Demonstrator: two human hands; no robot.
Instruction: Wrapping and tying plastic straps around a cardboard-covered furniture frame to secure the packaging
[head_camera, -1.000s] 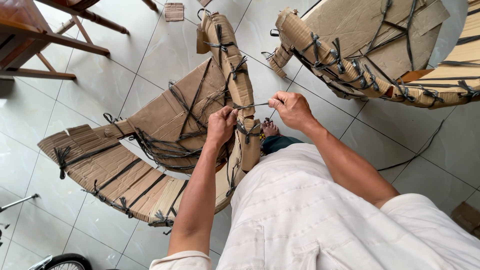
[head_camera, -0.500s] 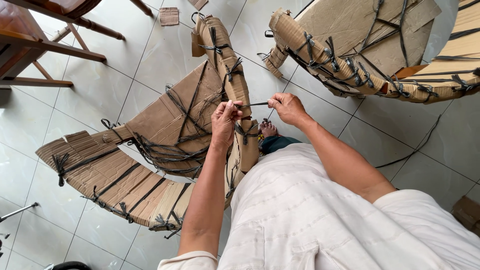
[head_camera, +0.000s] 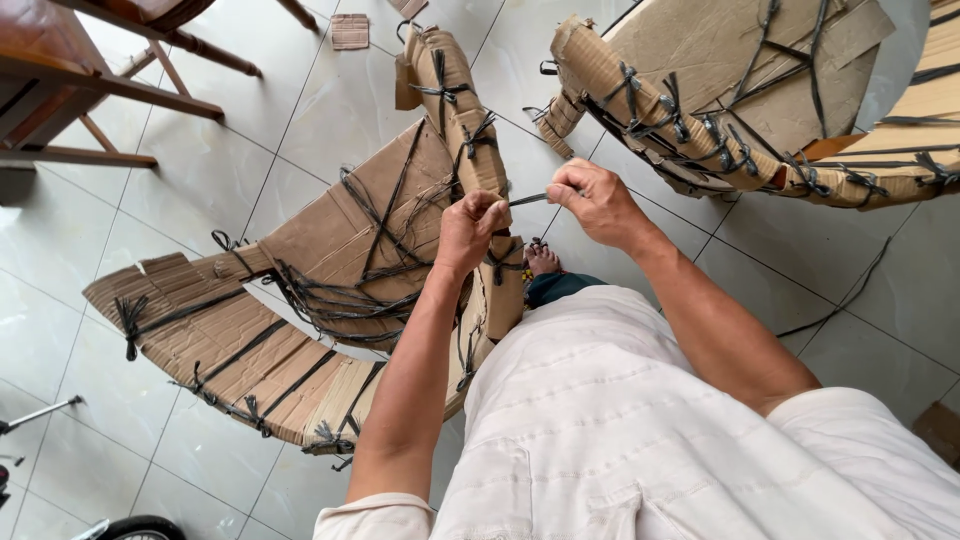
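Observation:
A cardboard-wrapped curved piece, bound with many black straps, stands on the tiled floor in front of me. My left hand is closed on a black strap right at the piece's upright cardboard arm. My right hand pinches the same strap a short way to the right, and the strap runs taut between the two hands. A bare foot shows just below the hands, beside the cardboard.
A second cardboard-wrapped, strapped piece lies at the upper right. Wooden furniture legs stand at the upper left. A loose black strap trails on the tiles at right, and a small cardboard scrap lies at the top.
Both hands have stayed on the strap, with the left fist turning slightly and closing tighter against the cardboard arm. The view has shifted a little.

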